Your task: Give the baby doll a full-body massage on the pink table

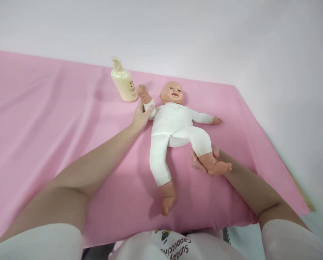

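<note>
A baby doll (168, 119) with a white cloth body lies face up on a pink sheet, its head toward the far edge. My left hand (142, 116) grips the doll's arm on the left, which is bent up with its small hand raised. Under the doll's leg on the right, my right hand (201, 160) is wrapped round the lower part near the ankle and holds it bent. Part of that hand is hidden behind the leg. The doll's other leg stretches toward me, and its other arm lies out to the right.
A pale yellow pump bottle (125, 85) stands just left of the doll's raised hand. The pink sheet (55, 119) covers the table, with soft folds on the left. A white wall (161, 32) rises behind it, and the table's right edge slants toward me.
</note>
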### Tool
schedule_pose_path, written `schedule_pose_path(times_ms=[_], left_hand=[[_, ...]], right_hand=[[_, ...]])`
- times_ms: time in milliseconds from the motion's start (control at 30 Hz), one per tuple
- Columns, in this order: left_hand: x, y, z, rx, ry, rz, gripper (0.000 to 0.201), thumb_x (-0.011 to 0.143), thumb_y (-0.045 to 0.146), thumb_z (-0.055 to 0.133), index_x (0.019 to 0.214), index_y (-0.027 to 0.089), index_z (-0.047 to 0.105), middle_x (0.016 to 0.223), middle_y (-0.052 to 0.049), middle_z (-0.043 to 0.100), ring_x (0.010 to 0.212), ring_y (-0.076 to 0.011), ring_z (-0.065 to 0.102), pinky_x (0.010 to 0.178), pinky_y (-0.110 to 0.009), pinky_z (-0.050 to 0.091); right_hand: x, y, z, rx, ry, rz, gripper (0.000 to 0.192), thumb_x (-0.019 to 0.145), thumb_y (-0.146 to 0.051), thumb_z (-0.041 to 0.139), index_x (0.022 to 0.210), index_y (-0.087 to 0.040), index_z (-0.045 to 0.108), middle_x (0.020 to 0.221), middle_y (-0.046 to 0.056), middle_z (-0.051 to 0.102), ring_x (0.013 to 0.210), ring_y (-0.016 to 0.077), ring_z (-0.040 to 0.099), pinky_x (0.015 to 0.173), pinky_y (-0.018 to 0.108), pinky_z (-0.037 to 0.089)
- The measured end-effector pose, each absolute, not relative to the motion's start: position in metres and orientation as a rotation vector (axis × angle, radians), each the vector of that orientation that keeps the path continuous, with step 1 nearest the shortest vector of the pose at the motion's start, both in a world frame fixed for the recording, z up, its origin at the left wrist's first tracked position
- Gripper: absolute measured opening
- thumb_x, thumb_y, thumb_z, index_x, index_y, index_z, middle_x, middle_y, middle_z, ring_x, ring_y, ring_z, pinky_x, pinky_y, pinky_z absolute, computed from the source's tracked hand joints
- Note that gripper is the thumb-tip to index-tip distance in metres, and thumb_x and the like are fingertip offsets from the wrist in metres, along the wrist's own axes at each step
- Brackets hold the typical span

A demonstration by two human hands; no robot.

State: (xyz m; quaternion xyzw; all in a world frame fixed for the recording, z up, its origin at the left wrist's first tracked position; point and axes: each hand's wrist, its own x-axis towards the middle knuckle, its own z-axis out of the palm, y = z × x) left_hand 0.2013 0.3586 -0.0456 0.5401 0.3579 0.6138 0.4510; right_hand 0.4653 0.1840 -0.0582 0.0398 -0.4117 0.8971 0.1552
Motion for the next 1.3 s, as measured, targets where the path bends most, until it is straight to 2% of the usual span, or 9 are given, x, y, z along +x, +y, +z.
schedule_pose_path(times_ms=[100,267,533,633,733,867,1067,1200,1300], left_hand=[[0.202,0.347,-0.035,1.698,0.791,1.311,0.051,0.056,0.046,0.094,0.092,0.022,0.069,0.101,-0.007,0.071,0.114,-0.0313,0.062,0.11,-0.047,0.043],[0.201,0.336,-0.02,2.029,0.747,1.125,0.046,0.054,0.04,0.094,0.093,0.025,0.075,0.107,-0.009,0.073,0.114,-0.0353,0.06,0.116,-0.051,0.032],[0.202,0.343,-0.036,1.739,0.787,1.328,0.049,0.062,0.051,0.09,0.097,0.022,0.07,0.107,-0.009,0.071,0.112,-0.0307,0.062,0.113,-0.047,0.04],[0.203,0.352,-0.046,1.474,0.817,1.478,0.055,0.07,0.058,0.084,0.107,0.022,0.065,0.11,-0.008,0.07,0.113,-0.0266,0.063,0.11,-0.042,0.045],[0.202,0.362,-0.053,1.261,0.837,1.601,0.053,0.075,0.065,0.078,0.106,0.025,0.061,0.107,-0.006,0.07,0.112,-0.0246,0.065,0.104,-0.038,0.05],[0.198,0.372,-0.053,1.056,0.896,1.688,0.041,0.085,0.055,0.074,0.108,0.025,0.058,0.117,-0.006,0.069,0.121,-0.0236,0.063,0.108,-0.038,0.049],[0.195,0.377,-0.049,0.847,0.925,1.724,0.025,0.097,0.029,0.063,0.118,0.019,0.053,0.134,-0.008,0.062,0.128,-0.0186,0.058,0.116,-0.036,0.043],[0.195,0.378,-0.051,0.926,0.96,1.671,0.029,0.087,0.021,0.074,0.108,0.02,0.054,0.109,-0.003,0.068,0.11,-0.0182,0.063,0.104,-0.035,0.051],[0.194,0.381,-0.056,1.005,0.978,1.634,0.034,0.079,0.024,0.081,0.101,0.02,0.055,0.093,0.0,0.066,0.095,-0.0174,0.064,0.092,-0.034,0.054]], right_hand=[[0.463,0.185,-0.05,-0.094,-1.088,2.254,0.059,0.073,-0.064,0.072,0.107,-0.017,0.06,0.063,-0.001,0.065,0.055,0.0124,0.055,0.061,0.027,0.044],[0.461,0.193,-0.038,-0.489,-0.988,2.034,0.049,0.086,-0.059,0.057,0.104,-0.014,0.061,0.062,-0.002,0.058,0.054,0.0118,0.046,0.056,0.027,0.035],[0.462,0.19,-0.043,-0.321,-1.103,2.083,0.054,0.084,-0.06,0.063,0.112,-0.014,0.064,0.068,-0.002,0.061,0.06,0.0117,0.05,0.065,0.027,0.041],[0.468,0.188,-0.05,-0.227,-1.19,2.152,0.063,0.081,-0.066,0.066,0.114,-0.012,0.066,0.071,0.001,0.065,0.064,0.0125,0.056,0.067,0.026,0.045],[0.473,0.186,-0.055,-0.151,-1.257,2.356,0.075,0.074,-0.065,0.075,0.124,-0.01,0.064,0.084,0.006,0.073,0.072,0.0149,0.065,0.064,0.025,0.047],[0.473,0.186,-0.055,-0.059,-1.372,2.629,0.08,0.073,-0.053,0.084,0.136,-0.01,0.058,0.105,0.013,0.076,0.087,0.019,0.073,0.07,0.026,0.054],[0.465,0.191,-0.05,0.153,-1.581,2.69,0.058,0.082,-0.027,0.083,0.132,-0.012,0.056,0.112,0.015,0.077,0.104,0.0202,0.075,0.083,0.026,0.056],[0.462,0.189,-0.046,0.258,-1.55,2.683,0.066,0.072,-0.007,0.086,0.131,-0.015,0.056,0.116,0.013,0.076,0.107,0.02,0.074,0.084,0.025,0.057],[0.46,0.186,-0.045,0.305,-1.506,2.674,0.07,0.068,0.001,0.085,0.129,-0.016,0.056,0.114,0.011,0.076,0.104,0.0187,0.074,0.085,0.026,0.058]])
